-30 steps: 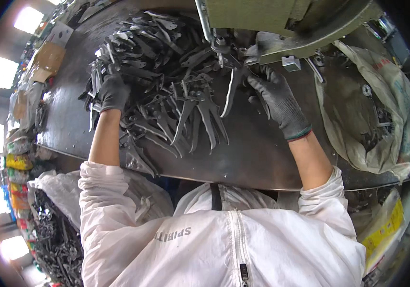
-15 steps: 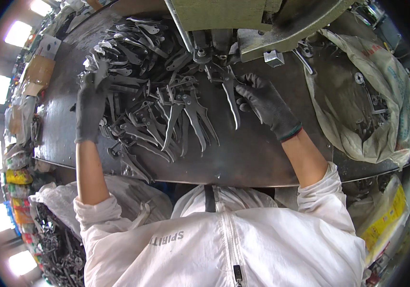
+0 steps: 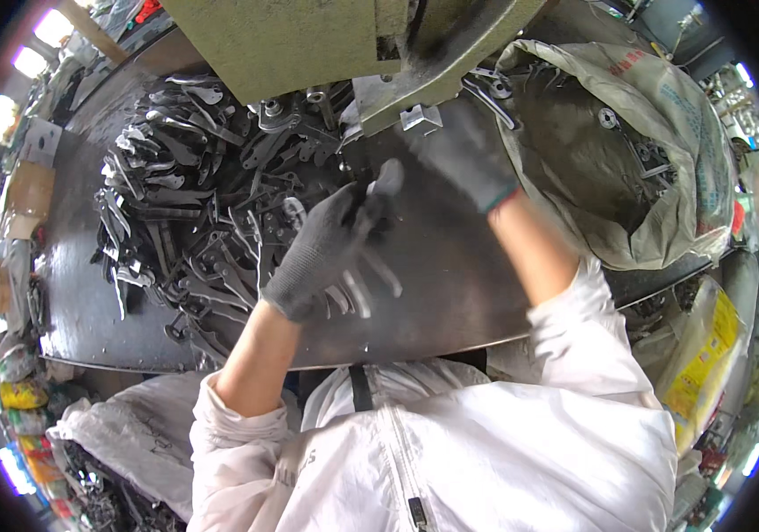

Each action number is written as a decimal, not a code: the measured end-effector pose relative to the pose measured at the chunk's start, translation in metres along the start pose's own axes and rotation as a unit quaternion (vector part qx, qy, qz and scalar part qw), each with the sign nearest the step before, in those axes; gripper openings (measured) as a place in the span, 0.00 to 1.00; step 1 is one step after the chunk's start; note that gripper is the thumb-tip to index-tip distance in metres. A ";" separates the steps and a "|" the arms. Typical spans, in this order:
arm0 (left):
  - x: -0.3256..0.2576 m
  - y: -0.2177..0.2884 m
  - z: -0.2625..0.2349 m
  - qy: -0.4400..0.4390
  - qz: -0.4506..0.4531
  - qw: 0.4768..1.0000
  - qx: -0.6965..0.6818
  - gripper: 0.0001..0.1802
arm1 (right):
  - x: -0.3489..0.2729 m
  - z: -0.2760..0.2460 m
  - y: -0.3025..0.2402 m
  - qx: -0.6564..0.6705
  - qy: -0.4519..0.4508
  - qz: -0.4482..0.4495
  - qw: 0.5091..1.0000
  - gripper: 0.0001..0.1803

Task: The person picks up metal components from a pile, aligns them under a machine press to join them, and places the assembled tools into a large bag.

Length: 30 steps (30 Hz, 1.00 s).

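My left hand (image 3: 322, 248), in a dark grey glove, is over the right side of a heap of metal lever parts (image 3: 193, 195). Its fingers are closed round a small greyish piece, too blurred to name. Below that hand, some curved metal handles (image 3: 357, 288) stick out, partly covered by it. My right hand (image 3: 463, 160), gloved too, is beside the lower arm of a green-grey machine (image 3: 308, 44), near a small shiny metal block (image 3: 421, 118). Motion smears its fingers, so whether they hold anything is hidden.
On the right of the dark metal table (image 3: 432, 301) lies an open woven sack (image 3: 689, 177) with metal parts inside. A plier-like part (image 3: 490, 93) rests by its edge. Cardboard boxes (image 3: 32, 191) stand at far left. A yellow-and-white bag (image 3: 707, 355) is below right.
My left hand has come rightward from the heap's far left side. My right hand has left the plier-like part and moved up beside the machine. The whole view has shifted.
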<state>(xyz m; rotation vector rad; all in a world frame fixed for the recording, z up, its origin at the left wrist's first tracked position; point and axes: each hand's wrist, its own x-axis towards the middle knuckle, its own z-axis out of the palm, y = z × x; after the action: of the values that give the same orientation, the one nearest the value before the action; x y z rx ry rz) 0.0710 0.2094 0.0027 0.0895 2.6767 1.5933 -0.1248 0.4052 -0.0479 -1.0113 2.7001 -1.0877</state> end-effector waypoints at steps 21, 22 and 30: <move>0.013 -0.007 -0.009 0.060 -0.145 0.980 -0.121 0.23 | -0.059 -0.017 -0.083 0.526 -0.028 0.201 0.826 0.15; 0.014 -0.010 -0.009 0.063 -0.145 0.980 -0.121 0.23 | -0.060 -0.014 -0.093 0.526 -0.031 0.199 0.827 0.15; 0.026 -0.048 -0.025 -0.028 0.190 0.754 0.628 0.12 | -0.045 0.021 -0.089 0.329 -0.068 0.081 0.938 0.17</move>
<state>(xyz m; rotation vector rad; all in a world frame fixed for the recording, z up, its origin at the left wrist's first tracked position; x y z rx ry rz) 0.0419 0.1659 -0.0271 0.6872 3.1933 -0.5037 -0.0347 0.3716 -0.0154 -0.6920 2.0153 -1.6417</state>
